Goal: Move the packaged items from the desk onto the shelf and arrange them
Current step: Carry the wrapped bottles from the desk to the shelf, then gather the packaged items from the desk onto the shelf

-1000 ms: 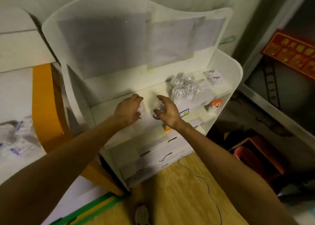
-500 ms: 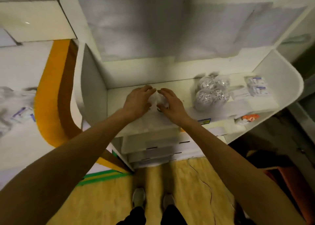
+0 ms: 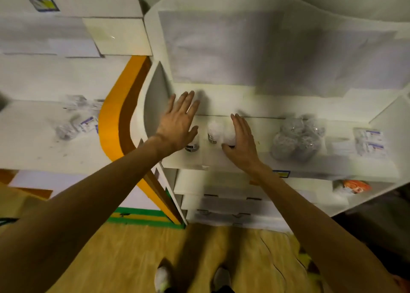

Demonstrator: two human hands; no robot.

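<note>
task is partly done. at 9 o'clock, several clear-wrapped packets with blue labels (image 3: pixel 76 124) remain on the white desk (image 3: pixel 33 146). the left hand (image 3: pixel 178 124) hovers flat, fingers spread, holding nothing. at centre, small clear-wrapped round packages (image 3: pixel 214 131) stand on the white shelf (image 3: pixel 261 157); the right hand (image 3: pixel 243 140), fingers straight, touches one. at 3 o'clock, bagged round items (image 3: pixel 297 139) and flat labelled packets (image 3: pixel 369 142) sit shelved.

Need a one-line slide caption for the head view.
Both open hands, left and right, hover by clear packets on the white shelf.
</note>
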